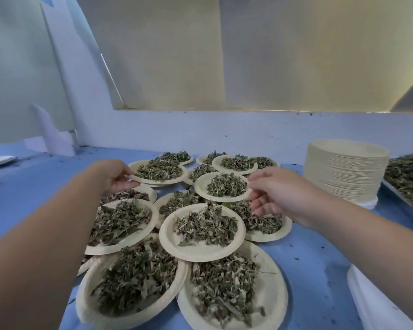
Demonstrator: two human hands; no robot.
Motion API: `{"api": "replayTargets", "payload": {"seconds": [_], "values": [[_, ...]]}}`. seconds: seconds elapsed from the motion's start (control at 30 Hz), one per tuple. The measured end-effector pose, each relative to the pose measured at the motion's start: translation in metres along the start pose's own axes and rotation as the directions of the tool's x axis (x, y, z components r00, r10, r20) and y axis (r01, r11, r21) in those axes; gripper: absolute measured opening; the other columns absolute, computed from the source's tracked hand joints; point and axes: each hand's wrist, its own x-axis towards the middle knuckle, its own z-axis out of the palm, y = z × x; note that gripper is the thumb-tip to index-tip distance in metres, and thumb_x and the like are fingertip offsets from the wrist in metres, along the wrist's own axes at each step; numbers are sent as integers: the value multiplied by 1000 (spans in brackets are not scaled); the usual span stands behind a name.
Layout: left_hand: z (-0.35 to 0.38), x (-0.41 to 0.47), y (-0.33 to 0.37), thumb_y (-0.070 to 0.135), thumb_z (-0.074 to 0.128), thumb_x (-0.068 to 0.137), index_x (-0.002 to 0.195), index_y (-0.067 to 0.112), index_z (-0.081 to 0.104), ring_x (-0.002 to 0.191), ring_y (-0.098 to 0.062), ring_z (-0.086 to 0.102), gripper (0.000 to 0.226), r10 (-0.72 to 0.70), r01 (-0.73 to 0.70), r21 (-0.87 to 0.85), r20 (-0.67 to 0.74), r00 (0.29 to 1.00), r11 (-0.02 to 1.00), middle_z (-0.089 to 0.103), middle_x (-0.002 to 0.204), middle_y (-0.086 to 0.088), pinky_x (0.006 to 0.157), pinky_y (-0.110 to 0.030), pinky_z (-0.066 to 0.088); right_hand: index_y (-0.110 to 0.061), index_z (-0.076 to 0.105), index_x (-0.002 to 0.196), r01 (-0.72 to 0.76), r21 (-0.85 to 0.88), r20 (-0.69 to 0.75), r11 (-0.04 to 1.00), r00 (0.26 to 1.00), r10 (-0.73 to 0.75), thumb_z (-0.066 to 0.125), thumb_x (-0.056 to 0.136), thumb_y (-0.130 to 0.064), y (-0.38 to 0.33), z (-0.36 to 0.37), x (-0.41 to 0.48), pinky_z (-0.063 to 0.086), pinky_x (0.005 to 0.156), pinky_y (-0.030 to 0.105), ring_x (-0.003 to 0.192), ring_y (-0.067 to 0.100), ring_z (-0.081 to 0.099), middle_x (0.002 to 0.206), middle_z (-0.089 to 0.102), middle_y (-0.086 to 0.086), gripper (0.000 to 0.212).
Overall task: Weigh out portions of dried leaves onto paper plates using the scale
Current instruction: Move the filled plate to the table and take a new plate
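Pale paper plates (pixel 196 254) heaped with crumbly green-brown dried leaves (pixel 208 225) overlap across the blue desk (pixel 34 182), more than a dozen portions done. A tall stack of empty plates (pixel 346 172) and a tray of loose leaves (pixel 408 177) suggest plenty remains. No scale shows. The left hand (pixel 115 177) pinches the back-left plate (pixel 153 182) by its rim, and the right hand (pixel 277 194) pinches the middle plate (pixel 202 189).

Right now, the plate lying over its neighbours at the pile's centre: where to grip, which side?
Pinch the top plate by its bare near rim, coming from the front. The leaves heap in its middle, and it lies level over its neighbours, so that rim probably overhangs enough for fingers beneath.
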Motion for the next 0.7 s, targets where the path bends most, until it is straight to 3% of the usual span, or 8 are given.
{"api": "replayTargets", "payload": {"seconds": [0.07, 0.13, 0.33, 0.47, 0.57, 0.67, 0.7], "values": [[6, 10, -2, -6, 44, 96, 104, -6, 47, 42, -26, 61, 8, -24, 22, 61, 24, 999, 998, 39, 75, -9, 51, -32, 58, -6, 57, 100, 11, -32, -15, 999, 1000, -11, 50, 94, -4, -1, -2, 7, 54, 47, 28, 49, 19, 60, 72, 58, 14, 10], [10, 21, -5, -7, 45, 95, 106, -7, 48, 35, -23, 59, 11, -42, 38, 129, 26, 999, 991, 42, 76, -11, 35, -33, 53, -8, 57, 98, 16, -51, -18, 999, 1000, -17, 49, 94, -3, -1, -1, 14, 53, 46, 27, 49, 18, 60, 72, 59, 14, 10], [11, 45, -11, -7, 45, 95, 95, -6, 47, 33, -24, 60, 2, -59, 59, 129, 1, 998, 990, 43, 79, -12, 31, -30, 49, -9, 58, 96, 22, -83, -3, 996, 1000, -23, 49, 92, -2, -2, 8, 26, 54, 49, 29, 50, 20, 60, 74, 59, 14, 12], [13, 52, -14, -7, 46, 95, 107, -7, 46, 58, -30, 61, 12, -80, 81, 199, -12, 997, 977, 46, 82, -13, 27, -29, 46, -9, 57, 102, 35, -104, 10, 994, 999, -34, 48, 93, -2, -3, 11, 31, 56, 51, 31, 52, 22, 59, 77, 59, 15, 15], [15, 55, -15, -5, 45, 96, 113, -7, 46, 50, -31, 64, 17, -99, 97, 257, -3, 995, 962, 53, 83, -17, 38, -30, 53, -9, 57, 103, 39, -116, 12, 992, 999, -38, 48, 93, -3, -4, 11, 32, 55, 50, 30, 52, 21, 59, 76, 59, 15, 15], [16, 57, -17, -3, 45, 97, 132, -10, 39, 68, -33, 64, 36, -73, 80, 302, -36, 997, 950, 60, 98, -23, 77, -38, 55, -9, 57, 100, 45, -120, 7, 992, 999, -45, 48, 93, -3, -3, 9, 32, 56, 49, 30, 51, 20, 59, 75, 59, 14, 13], [16, 58, -17, -2, 45, 97, 137, -9, 34, 75, -34, 64, 42, -70, 79, 302, -41, 997, 950, 60, 110, -25, 83, -41, 53, -9, 57, 101, 46, -122, 7, 991, 999, -45, 48, 93, -3, -2, 9, 31, 56, 49, 30, 51, 20, 59, 75, 59, 14, 13]]}}
